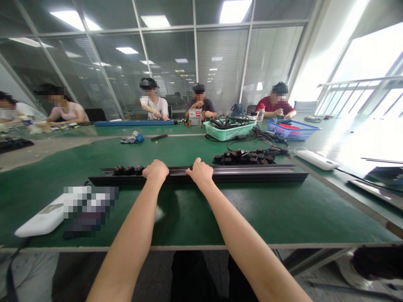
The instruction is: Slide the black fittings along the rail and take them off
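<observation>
A long black rail point(252, 176), a channel with a shiny inner groove, lies crosswise on the green table in front of me. Several small black modules with copper-coloured parts point(128, 170) sit in its left end. My left hand point(156, 171) is closed over the rail just right of these modules, its fingertips hidden behind the hand. My right hand point(201, 172) grips the rail near its middle, fingers curled and thumb on top. A small dark bit shows by its fingertips, too small to name. Behind the rail's right half lies a pile of similar black modules point(248, 157).
Behind the pile stand a green basket point(231, 133) of cables and a blue basket point(292, 131). A white power bank-like device point(44, 216) lies front left. A white strip point(316, 159) lies right, gloves point(132, 137) farther back. Several people sit across the table point(267, 218).
</observation>
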`<state>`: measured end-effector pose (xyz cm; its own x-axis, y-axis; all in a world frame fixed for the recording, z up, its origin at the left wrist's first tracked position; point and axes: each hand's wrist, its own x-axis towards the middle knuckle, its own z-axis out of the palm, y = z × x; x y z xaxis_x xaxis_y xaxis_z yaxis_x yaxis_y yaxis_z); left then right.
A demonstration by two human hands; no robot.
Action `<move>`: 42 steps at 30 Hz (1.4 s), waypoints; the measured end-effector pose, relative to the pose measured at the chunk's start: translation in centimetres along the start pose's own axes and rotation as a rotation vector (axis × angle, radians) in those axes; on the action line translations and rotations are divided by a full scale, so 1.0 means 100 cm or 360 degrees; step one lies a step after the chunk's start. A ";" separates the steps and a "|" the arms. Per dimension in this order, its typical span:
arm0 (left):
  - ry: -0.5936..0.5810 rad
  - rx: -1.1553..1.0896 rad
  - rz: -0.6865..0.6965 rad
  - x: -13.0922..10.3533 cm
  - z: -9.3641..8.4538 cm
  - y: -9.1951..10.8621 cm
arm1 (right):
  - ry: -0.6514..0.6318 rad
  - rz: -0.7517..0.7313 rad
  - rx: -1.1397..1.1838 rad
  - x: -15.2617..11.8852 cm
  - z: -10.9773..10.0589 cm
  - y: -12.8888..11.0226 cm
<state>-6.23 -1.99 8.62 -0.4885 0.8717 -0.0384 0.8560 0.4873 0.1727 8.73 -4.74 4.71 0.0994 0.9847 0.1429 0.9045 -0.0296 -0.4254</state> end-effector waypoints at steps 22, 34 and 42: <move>0.0017 0.0008 0.0031 0.003 0.001 -0.002 | 0.0055 -0.0427 -0.0329 0.016 0.002 0.020; 0.0015 0.0019 0.0018 0.006 0.001 -0.003 | 0.0073 -0.0361 -0.0231 0.013 0.002 0.018; 0.0004 0.0013 0.0017 0.002 -0.002 -0.002 | 0.0052 -0.0389 -0.0197 0.015 0.001 0.021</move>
<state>-6.49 -1.94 8.79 -0.4799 0.8767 -0.0342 0.8624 0.4785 0.1650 10.71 -3.31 3.93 -0.1165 0.9592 0.2575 0.9470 0.1854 -0.2623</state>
